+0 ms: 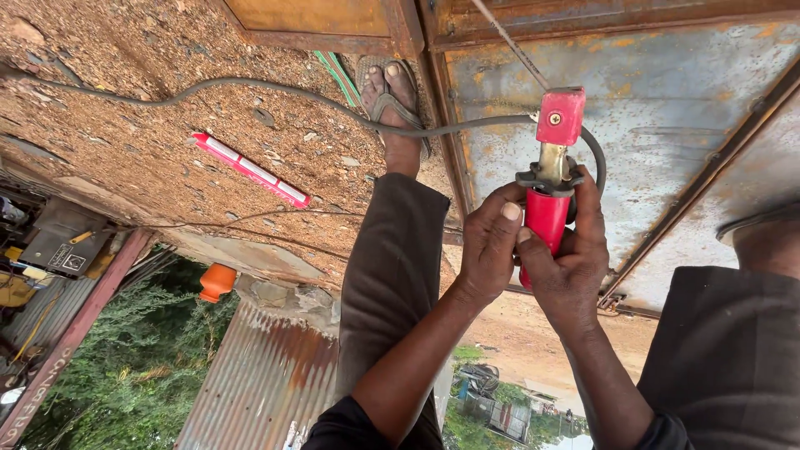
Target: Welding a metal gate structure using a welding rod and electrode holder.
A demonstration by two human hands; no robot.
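A red welding electrode holder (546, 218) with a boxy red head (560, 117) and metal jaws is held upright over a rusty steel sheet (667, 108). My left hand (490, 243) grips its red handle from the left, thumb and forefinger pinching it. My right hand (573, 265) wraps the same handle from the right. A thin welding rod (507, 35) runs up and left from the head. A grey cable (250, 83) loops behind the handle and trails left across the gravel.
My sandalled foot (392, 92) stands on the gravel beside the rusty frame bar (454, 158). A red-and-white tube (250, 171) lies on the ground to the left. An orange object (217, 282), a corrugated metal sheet (258, 375) and trees appear low in the frame.
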